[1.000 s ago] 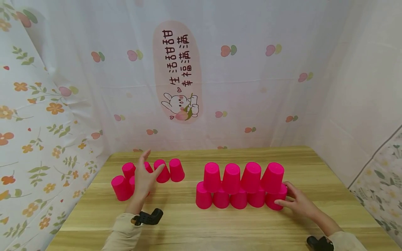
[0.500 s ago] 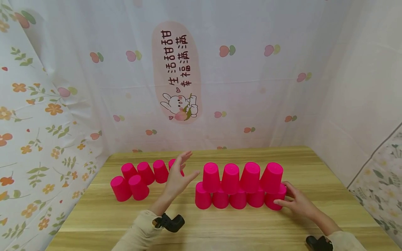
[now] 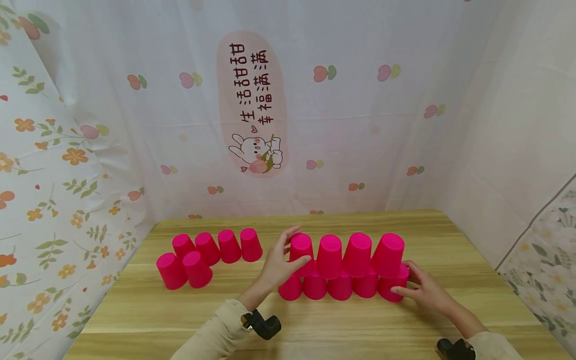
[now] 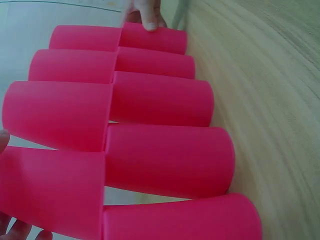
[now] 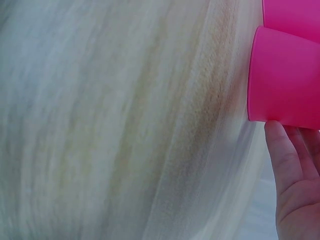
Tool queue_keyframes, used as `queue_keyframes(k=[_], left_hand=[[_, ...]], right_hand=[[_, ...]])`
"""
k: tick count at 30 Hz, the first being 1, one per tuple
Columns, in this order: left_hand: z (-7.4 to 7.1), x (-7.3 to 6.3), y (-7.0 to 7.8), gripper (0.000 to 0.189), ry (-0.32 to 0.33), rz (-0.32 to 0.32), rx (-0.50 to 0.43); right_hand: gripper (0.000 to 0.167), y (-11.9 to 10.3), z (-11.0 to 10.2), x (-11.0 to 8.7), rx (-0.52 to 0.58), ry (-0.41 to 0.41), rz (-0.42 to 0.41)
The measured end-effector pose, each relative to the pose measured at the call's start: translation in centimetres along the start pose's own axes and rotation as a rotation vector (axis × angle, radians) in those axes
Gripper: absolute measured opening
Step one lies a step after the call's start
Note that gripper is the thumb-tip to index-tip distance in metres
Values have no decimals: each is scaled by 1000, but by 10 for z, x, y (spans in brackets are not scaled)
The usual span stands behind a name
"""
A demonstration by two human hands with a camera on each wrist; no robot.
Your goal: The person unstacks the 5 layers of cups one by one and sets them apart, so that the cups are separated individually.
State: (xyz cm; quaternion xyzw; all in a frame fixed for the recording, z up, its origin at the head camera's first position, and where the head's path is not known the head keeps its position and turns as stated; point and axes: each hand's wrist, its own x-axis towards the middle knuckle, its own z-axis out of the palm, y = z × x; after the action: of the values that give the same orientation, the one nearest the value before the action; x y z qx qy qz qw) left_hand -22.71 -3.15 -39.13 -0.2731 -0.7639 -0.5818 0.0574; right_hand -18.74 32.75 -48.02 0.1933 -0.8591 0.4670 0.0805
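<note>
Pink cups stand upside down in two tiers, with an upper row bridging a lower row. My left hand is around the leftmost upper cup, thumb in front and fingers at its far side. In the left wrist view its fingertips show at the edge of that cup. At the other end, my right hand holds the rightmost lower cup between thumb and fingers. The right wrist view shows a fingertip right against this cup.
Several more upside-down pink cups stand in a loose group on the left of the wooden table. A printed curtain hangs behind the table, with patterned cloth along the left side.
My left hand has moved right, from above the loose cups on the left to the leftmost upper cup. The right hand stays on its cup.
</note>
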Motion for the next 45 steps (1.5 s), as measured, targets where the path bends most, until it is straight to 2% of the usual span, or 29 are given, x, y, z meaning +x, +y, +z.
queue_keyframes(k=[4,9,16,17,22,28,30,34,36,38,41,45], left_hand=[[4,-1,-8,58,5,-32,10],[6,-2,-9,58,7,-69,-1],[0,-7,24,53,21,-82,-50],[-1,-7,25,53,29,-85,-59],[-16,-6,31,54,93,-72,-59],[-44,-7,31,56,216,-86,-31],[-53,-9,25,56,262,-90,-22],[-72,-17,-1,57,345,-133,0],[-81,-23,-14,57,383,-171,14],[-89,-29,-19,57,418,-214,11],[-96,-38,-28,57,466,-250,17],[-100,-46,-43,57,540,-246,34]], right_hand=[[45,-2,0,0,-2,3,12],[46,-3,0,0,0,-2,25],[44,-2,0,-1,25,-13,10],[44,-1,0,-1,23,-13,9],[44,1,1,-1,24,-10,0],[44,2,0,0,23,-7,-12],[45,1,0,0,23,-9,-7],[46,-1,0,1,18,-16,8],[46,-2,0,1,14,-18,9],[46,-3,0,0,17,-20,9],[46,-3,0,0,19,-17,14],[46,-4,0,0,18,-17,27]])
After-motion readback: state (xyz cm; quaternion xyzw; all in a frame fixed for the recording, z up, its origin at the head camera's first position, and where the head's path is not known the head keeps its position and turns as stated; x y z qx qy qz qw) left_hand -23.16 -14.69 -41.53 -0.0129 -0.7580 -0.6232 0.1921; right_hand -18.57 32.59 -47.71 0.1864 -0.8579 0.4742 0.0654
